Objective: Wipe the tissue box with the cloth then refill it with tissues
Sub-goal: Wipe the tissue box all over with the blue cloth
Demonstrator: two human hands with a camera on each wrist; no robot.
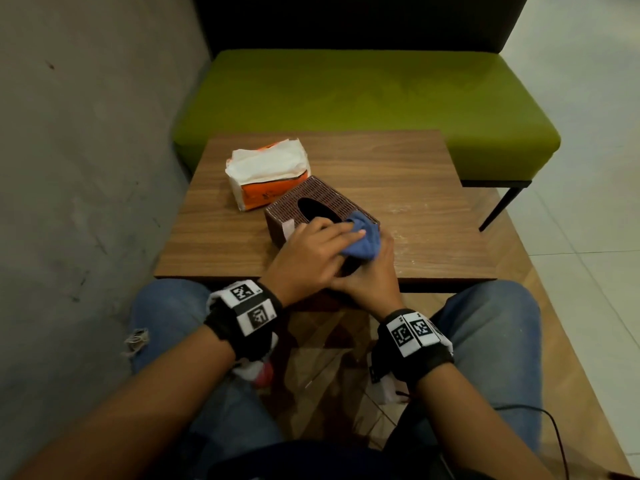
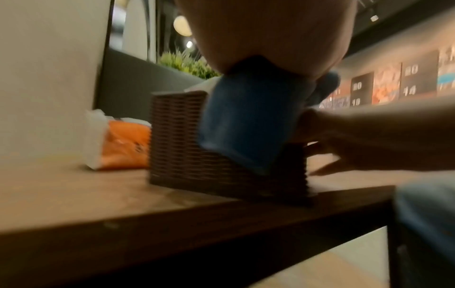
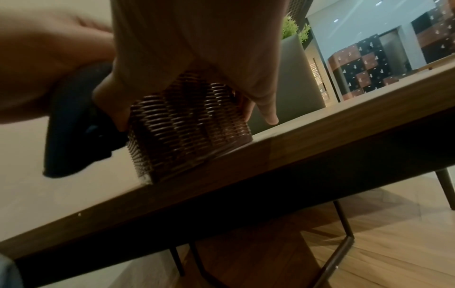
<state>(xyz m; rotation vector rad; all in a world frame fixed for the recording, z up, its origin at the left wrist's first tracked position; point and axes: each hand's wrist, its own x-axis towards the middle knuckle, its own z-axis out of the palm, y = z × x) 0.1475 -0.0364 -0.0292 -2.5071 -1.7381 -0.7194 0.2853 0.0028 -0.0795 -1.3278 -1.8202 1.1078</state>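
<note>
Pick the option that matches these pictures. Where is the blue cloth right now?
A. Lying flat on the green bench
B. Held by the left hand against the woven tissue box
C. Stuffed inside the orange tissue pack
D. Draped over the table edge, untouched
B: the left hand presses the blue cloth onto the tissue box, which the right hand steadies.

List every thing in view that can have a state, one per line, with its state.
tissue box: upright on the table, its top opening dark, no tissue showing in it.
blue cloth: bunched, pressed on the box's near right corner.
tissue pack: torn open, lying behind the box.
left hand: grips the cloth.
right hand: holds the box's near side.
table: bears box and pack.
</note>
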